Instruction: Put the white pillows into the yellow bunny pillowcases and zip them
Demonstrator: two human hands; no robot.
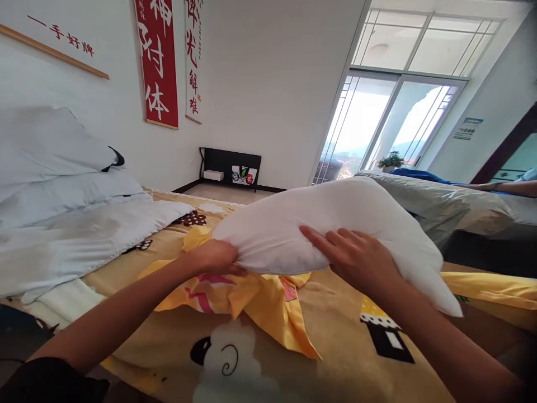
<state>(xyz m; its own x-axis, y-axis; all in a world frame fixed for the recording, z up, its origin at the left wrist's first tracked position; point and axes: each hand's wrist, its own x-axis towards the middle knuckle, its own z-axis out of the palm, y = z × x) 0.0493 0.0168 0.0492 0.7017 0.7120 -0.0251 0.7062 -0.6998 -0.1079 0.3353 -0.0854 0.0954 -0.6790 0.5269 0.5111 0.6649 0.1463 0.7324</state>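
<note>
Both hands are on a plump white fabric pillow lying across a cartoon-printed yellow bedsheet. The left hand is clenched on the pillow's left end, and the right hand rests open and flat on its front. A crumpled yellow fabric cover lies under that left end. The pillow looks wholly bare, with none of it inside the cover yet.

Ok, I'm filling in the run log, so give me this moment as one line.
left hand: grips end of white pillow | right hand: flat on it | yellow pillowcase: crumpled beneath, on patterned bedspread
</note>
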